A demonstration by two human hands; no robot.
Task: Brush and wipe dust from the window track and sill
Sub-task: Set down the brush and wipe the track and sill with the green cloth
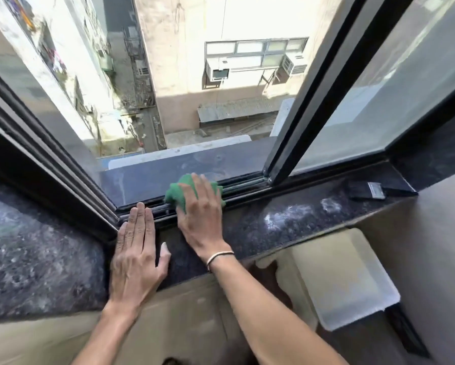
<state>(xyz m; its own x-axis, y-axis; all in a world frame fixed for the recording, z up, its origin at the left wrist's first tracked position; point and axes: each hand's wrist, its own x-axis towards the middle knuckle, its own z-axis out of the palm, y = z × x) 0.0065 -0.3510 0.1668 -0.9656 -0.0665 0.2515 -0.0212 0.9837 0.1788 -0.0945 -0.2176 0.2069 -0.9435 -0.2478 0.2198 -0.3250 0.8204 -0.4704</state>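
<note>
A green cloth (179,190) lies bunched on the dark window track (245,186), and my right hand (200,214) presses down on it with the fingers spread over it. My left hand (137,246) rests flat on the dark speckled stone sill (260,227), fingers together, fingertips at the track's left end near the frame corner. A black paintbrush (373,191) with a metal ferrule lies on the sill at the far right, apart from both hands. White dust patches mark the sill between my right hand and the brush.
The window is slid open above the track; the black sash frame (308,101) and its glass stand to the right. Outside is a dusty ledge (194,164), then a deep drop to an alley. A pale plastic tub (352,280) sits below the sill at right.
</note>
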